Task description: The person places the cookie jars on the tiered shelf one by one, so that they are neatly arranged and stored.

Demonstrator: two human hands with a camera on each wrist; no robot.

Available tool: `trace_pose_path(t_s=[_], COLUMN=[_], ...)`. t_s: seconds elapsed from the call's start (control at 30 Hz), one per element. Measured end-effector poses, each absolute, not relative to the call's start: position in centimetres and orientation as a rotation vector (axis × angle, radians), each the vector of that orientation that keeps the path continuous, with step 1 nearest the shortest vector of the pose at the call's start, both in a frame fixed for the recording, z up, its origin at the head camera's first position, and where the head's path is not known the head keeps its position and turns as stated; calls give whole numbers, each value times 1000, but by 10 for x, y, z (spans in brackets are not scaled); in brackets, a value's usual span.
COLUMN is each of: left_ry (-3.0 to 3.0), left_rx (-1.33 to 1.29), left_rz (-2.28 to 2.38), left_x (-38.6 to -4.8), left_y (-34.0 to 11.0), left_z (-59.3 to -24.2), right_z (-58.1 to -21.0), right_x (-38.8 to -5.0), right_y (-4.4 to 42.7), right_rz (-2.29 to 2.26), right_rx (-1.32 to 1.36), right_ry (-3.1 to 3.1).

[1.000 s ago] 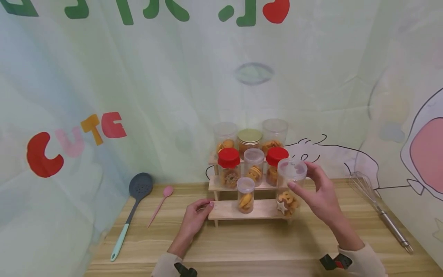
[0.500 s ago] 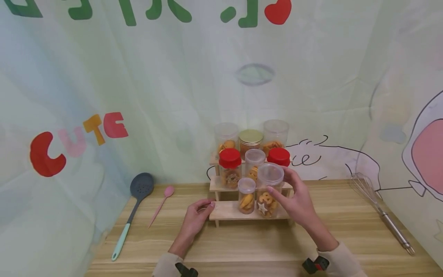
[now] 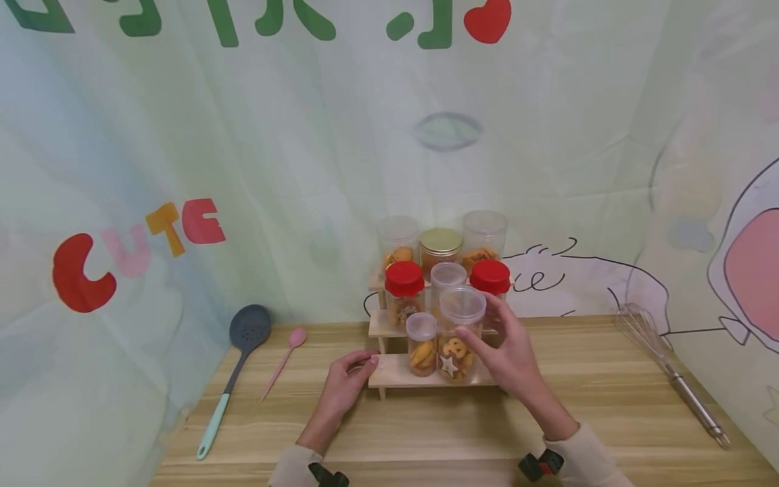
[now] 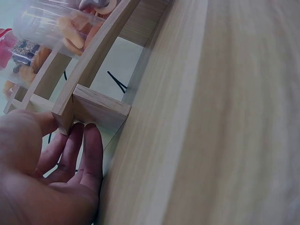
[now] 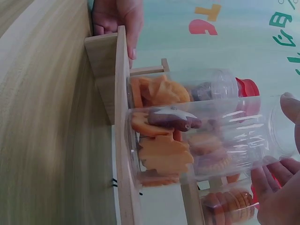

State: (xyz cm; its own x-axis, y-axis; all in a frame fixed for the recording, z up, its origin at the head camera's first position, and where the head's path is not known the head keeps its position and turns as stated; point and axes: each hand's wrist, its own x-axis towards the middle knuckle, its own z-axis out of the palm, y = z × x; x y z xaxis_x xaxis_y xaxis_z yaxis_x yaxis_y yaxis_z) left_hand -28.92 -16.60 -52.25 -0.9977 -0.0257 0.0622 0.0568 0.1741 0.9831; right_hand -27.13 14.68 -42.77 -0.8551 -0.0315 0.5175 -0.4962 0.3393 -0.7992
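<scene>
My right hand (image 3: 511, 352) grips a tall clear cookie jar (image 3: 462, 314) by its upper part, thumb in front and fingers behind. The jar holds a star-shaped cookie among others and stands upright on the lowest step of a wooden tiered display rack (image 3: 389, 372). Close against its left side is a smaller clear jar (image 3: 422, 345) with yellowish cookies. At the step's left end, my left hand (image 3: 345, 385) pinches the board. In the left wrist view the thumb lies on the board's edge, with curled fingers (image 4: 91, 150) beneath it.
Red-lidded jars (image 3: 404, 279) flank a clear jar on the middle step. Behind them stand clear jars and a gold-lidded jar (image 3: 441, 247). A slotted skimmer (image 3: 243, 338) and a pink spoon (image 3: 286, 358) lie left; a whisk (image 3: 669, 372) lies right.
My right hand has brought the tall jar leftward along the lowest step. The small jar has shifted slightly left too. My left hand stays at the rack's end.
</scene>
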Motion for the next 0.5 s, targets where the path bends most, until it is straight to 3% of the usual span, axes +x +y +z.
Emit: trace_pose_path(t_s=[0.5], left_ry=[-2363], left_rx=[-41], left_rz=[-1947], left_x=[-289], left_y=[-165], left_z=[-523], right_z=[-420], right_x=[-274], right_y=[166], right_rz=[1366], right_rx=[552], right_ry=[-2263])
